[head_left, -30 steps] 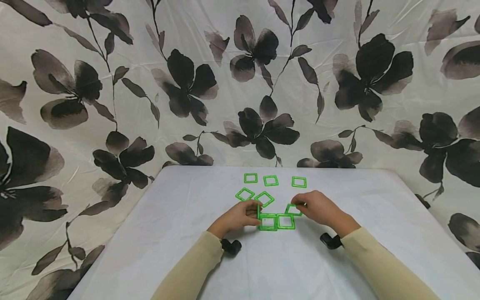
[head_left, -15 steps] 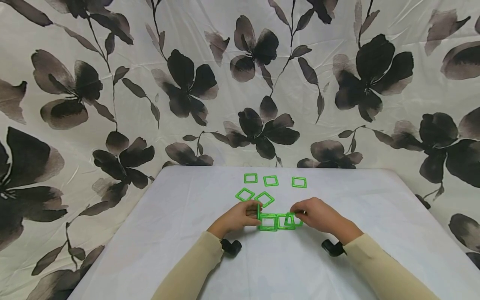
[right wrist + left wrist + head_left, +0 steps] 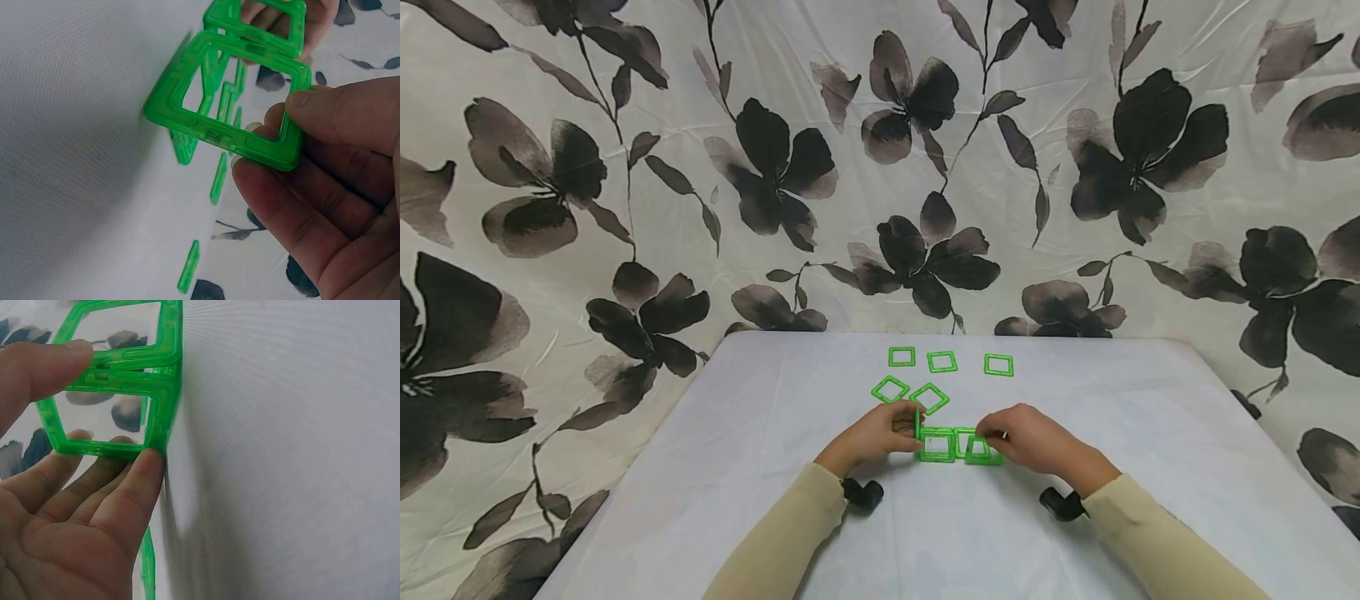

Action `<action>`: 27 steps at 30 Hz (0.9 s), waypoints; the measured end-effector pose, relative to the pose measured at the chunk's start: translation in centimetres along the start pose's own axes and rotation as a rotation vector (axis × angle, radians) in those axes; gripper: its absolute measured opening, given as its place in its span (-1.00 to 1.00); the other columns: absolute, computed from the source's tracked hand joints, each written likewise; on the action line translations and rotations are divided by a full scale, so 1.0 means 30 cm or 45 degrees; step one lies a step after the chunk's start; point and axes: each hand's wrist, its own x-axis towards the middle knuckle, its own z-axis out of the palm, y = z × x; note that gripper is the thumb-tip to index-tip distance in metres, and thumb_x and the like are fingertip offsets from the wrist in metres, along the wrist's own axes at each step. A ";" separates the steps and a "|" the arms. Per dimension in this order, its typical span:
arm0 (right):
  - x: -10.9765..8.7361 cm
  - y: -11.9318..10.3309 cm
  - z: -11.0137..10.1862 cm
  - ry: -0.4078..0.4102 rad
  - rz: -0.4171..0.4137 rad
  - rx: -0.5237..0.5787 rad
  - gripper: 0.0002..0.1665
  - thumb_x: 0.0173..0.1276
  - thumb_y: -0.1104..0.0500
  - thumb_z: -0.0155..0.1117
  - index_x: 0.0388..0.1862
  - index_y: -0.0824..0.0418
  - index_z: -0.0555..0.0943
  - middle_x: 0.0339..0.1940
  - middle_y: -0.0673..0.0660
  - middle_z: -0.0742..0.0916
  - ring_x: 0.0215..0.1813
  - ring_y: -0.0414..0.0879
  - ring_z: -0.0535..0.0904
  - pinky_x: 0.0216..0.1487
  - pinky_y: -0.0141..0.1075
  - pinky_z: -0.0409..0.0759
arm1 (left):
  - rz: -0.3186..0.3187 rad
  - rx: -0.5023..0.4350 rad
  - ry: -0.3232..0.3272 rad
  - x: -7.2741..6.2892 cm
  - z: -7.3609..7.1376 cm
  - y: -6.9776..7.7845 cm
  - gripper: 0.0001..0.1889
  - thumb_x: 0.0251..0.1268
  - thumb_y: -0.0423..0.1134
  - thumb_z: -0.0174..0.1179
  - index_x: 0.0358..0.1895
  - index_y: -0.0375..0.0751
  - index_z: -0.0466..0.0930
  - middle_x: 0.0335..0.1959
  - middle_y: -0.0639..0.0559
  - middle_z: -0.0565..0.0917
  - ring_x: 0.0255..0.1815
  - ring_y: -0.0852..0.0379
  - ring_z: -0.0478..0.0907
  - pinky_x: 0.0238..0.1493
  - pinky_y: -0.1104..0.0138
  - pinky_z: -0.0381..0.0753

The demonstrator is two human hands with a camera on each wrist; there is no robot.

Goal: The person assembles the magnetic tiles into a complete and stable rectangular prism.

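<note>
Green translucent square magnetic tiles are joined into a small upright structure on the white table. My left hand [image 3: 874, 435] steadies its left side in the head view, gripping a standing tile [image 3: 103, 449] between thumb and fingers; the thumb lies over the corner where two tiles meet. From the right, my right hand [image 3: 1037, 433] pinches another tile [image 3: 187, 122] by its edge, thumb on one face and fingers behind. That tile is tilted at the front of the structure's right part. Whether it touches the neighbouring front tile [image 3: 936, 458] I cannot tell.
Behind the structure lie several loose green tiles: a left one [image 3: 902, 364], a middle one [image 3: 942, 370], a right one [image 3: 998, 373] and two turned diamond-wise nearer the hands. A floral cloth [image 3: 820, 292] hangs behind the white table [image 3: 775, 400].
My right hand has brought its tile from behind the structure's right part round to the front, towards me. The left hand has stayed in place.
</note>
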 end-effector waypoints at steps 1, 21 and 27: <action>0.000 -0.001 0.000 -0.001 -0.003 -0.002 -0.82 0.27 0.32 0.31 -0.17 0.15 0.73 -0.24 -0.04 0.79 -0.21 -0.27 0.68 -0.21 -0.34 0.64 | 0.000 0.000 0.000 0.000 0.000 0.001 -0.40 0.11 -0.33 0.40 0.25 -0.26 0.42 0.22 -0.12 0.54 0.33 0.01 0.46 0.28 0.23 0.49; 0.040 -0.017 0.020 -0.013 -0.027 -0.028 -0.82 0.27 0.30 0.32 -0.18 0.12 0.74 -0.23 -0.06 0.79 -0.20 -0.27 0.68 -0.19 -0.34 0.64 | 0.011 0.003 -0.001 -0.002 0.000 0.000 -0.40 0.12 -0.34 0.39 0.26 -0.27 0.41 0.23 -0.12 0.53 0.34 -0.01 0.44 0.29 0.21 0.48; 0.045 -0.014 0.019 -0.011 -0.021 -0.026 -0.82 0.27 0.31 0.31 -0.18 0.13 0.74 -0.24 -0.06 0.79 -0.21 -0.27 0.68 -0.19 -0.33 0.63 | 0.022 -0.003 -0.004 -0.001 -0.001 0.001 -0.39 0.10 -0.33 0.40 0.26 -0.26 0.42 0.24 -0.11 0.54 0.34 0.01 0.45 0.29 0.23 0.48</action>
